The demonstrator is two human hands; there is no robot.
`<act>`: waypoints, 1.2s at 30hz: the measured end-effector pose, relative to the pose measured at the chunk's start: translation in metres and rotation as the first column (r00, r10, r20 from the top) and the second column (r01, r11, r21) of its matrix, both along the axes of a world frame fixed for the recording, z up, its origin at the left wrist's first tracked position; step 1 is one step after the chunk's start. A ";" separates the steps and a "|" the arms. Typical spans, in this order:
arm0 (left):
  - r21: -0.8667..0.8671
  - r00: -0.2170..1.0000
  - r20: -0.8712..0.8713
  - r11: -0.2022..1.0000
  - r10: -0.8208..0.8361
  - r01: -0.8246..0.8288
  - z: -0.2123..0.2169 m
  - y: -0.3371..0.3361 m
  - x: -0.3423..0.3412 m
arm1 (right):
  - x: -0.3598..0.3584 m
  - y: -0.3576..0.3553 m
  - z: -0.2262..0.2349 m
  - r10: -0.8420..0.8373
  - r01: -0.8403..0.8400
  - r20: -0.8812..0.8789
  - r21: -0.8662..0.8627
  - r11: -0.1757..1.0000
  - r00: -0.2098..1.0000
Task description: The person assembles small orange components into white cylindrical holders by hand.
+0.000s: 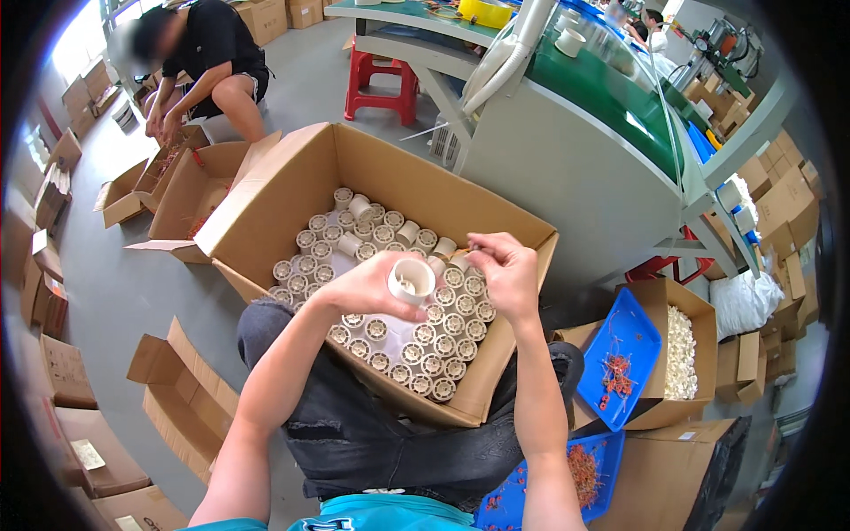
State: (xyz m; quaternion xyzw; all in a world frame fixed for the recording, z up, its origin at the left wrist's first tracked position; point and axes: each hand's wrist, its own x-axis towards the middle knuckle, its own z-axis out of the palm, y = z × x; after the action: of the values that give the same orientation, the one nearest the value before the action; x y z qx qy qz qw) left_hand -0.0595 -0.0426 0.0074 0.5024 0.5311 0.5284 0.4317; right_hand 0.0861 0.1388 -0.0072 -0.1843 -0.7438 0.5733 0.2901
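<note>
Round white plastic cups [376, 329] are filling the brown cardboard box [403, 186]; your left hand [372, 288] is holding one [413, 283] unplaced, right hand [512, 270] pinching orange wire [461, 254].

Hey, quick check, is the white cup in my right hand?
No, your left hand holds the white cup, and your right hand is apart from it.

Bare forearms [279, 389] reaching forward, left hand [359, 288] curved in a grip, right hand [509, 273] bent inward, fingertips [478, 242] seemingly pinched
</note>
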 end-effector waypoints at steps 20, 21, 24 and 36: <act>0.473 0.682 -0.382 0.766 0.624 -0.435 -0.036 0.022 0.018 | 0.006 -0.046 0.007 -0.015 0.443 -0.518 0.716 0.540 0.855; 0.472 0.684 -0.384 0.768 0.621 -0.433 -0.035 0.022 0.019 | 0.005 -0.045 0.006 -0.018 0.444 -0.518 0.715 0.540 0.855; 0.456 0.705 -0.371 0.780 0.604 -0.429 -0.034 0.022 0.021 | 0.003 -0.044 0.004 -0.006 0.434 -0.510 0.725 0.534 0.860; 0.458 0.732 -0.322 0.776 0.600 -0.434 -0.031 0.019 0.018 | 0.002 -0.038 0.007 0.066 0.386 -0.475 0.780 0.492 0.877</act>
State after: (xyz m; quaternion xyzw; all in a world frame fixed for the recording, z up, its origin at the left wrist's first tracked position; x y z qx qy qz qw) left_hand -0.0416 -0.0239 -0.0236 0.5084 0.6328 0.5832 0.0316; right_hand 0.0878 0.1005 -0.0004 0.0493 -0.8192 0.1238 0.5577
